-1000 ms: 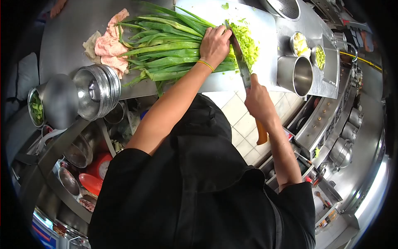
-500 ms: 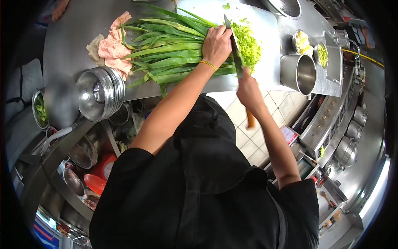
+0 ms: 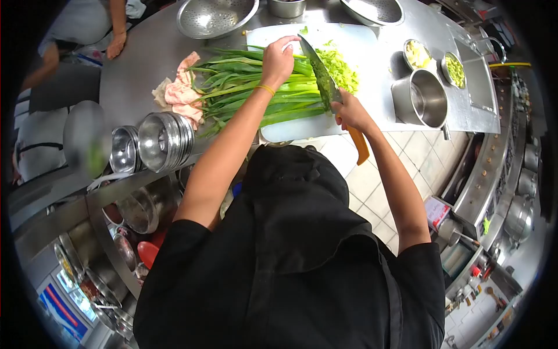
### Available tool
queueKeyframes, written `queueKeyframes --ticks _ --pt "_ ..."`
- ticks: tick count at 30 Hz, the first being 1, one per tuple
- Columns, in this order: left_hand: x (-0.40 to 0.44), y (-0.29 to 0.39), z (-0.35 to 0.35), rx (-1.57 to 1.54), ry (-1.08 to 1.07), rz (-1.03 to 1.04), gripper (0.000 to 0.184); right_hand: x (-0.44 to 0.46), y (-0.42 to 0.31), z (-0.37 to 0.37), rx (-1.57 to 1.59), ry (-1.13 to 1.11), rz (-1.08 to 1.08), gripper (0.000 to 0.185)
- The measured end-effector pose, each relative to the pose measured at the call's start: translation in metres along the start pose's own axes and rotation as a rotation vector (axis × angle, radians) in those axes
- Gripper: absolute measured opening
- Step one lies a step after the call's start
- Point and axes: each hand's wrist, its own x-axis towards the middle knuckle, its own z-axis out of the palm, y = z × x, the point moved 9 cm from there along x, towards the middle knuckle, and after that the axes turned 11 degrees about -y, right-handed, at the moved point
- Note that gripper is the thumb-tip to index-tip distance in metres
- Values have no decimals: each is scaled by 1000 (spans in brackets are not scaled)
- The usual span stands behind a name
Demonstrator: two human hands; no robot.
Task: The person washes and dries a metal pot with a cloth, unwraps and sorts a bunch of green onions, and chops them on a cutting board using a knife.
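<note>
My right hand [image 3: 351, 112] is wrapped round a kitchen knife [image 3: 321, 72], whose orange handle sticks out below the fist. Bits of green cling to its broad blade, which slants up and left over the cut end of the green onions [image 3: 256, 87]. My left hand [image 3: 278, 60], a yellow band at its wrist, hovers over the upper stalks. Its fingers stretch toward the knife's tip, close to it; whether they touch cannot be made out. Chopped green onion [image 3: 344, 68] is heaped right of the blade on the white cutting board [image 3: 372, 87].
A crumpled pink cloth [image 3: 181, 93] lies left of the stalks, near stacked metal bowls [image 3: 165, 141]. Colanders [image 3: 218, 17] stand at the back. A steel pot [image 3: 419, 99] and two small bowls of chopped food are on the right. Another person's hand [image 3: 116, 45] shows at upper left.
My left hand has lifted from the stalks and shifted left, its fingers now extended. The knife has turned, showing its broad side. The view has shifted, bringing colanders and another person into sight.
</note>
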Motion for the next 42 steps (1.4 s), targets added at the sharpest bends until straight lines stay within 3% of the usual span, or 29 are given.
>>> queueKeyframes --ticks 4,6,8,9,10,11,12,14,16,17,18,19,20,21,23,26,29,32,39,42 --pt "-87 78 -40 -146 57 219 32 -1 -9 2 -97 -8 7 43" --pt "-175 53 -8 -166 -262 -32 35 3 -12 6 -124 -9 7 44" --pt "-275 0 29 -167 -534 -204 40 5 -13 7 -193 48 23 31" --pt "-322 -28 37 -400 -461 -491 42 10 -7 13 -186 39 18 31" --pt "-338 -37 23 -489 -270 -359 46 13 -6 14 -319 132 -50 28" --pt "-362 -57 19 -485 -221 -432 46 11 -7 16 -456 222 -113 25" --pt "-392 -80 14 -454 -195 -552 46 10 -7 17 -415 156 -55 30" --pt "-470 -135 18 -189 -483 -914 47 10 -7 16 -401 141 -67 29" --pt "-552 -176 21 211 -1199 -1184 49 13 -7 14 -372 139 -74 29" --pt "-562 -177 12 329 -1390 -1178 50 13 -7 14 -376 134 -75 29" --pt "-535 -171 1 402 -1308 -1111 51 12 -5 15 -382 125 -71 29" --pt "-473 -142 -12 420 -1017 -990 52 9 -3 14 -378 118 -61 29" --pt "-368 -53 -34 421 -415 -591 52 8 0 15 -331 78 -38 31" --pt "-290 13 -34 308 -359 -570 65 8 1 16 -283 42 -20 33" --pt "-213 61 -2 621 -428 -322 103 5 5 18 -264 23 14 37" --pt "-143 61 54 853 -465 -89 119 -2 10 20 -247 81 -33 39" --pt "-91 28 77 955 -452 -42 129 -4 10 20 -243 85 -22 39" --pt "-57 -3 78 1005 -478 -157 143 -7 10 17 -305 149 -16 37" --pt "-7 -17 66 1069 -655 -187 125 -8 20 21 -227 178 -16 22" --pt "1 -17 61 1000 -608 -185 115 -13 19 17 -216 157 -30 23"
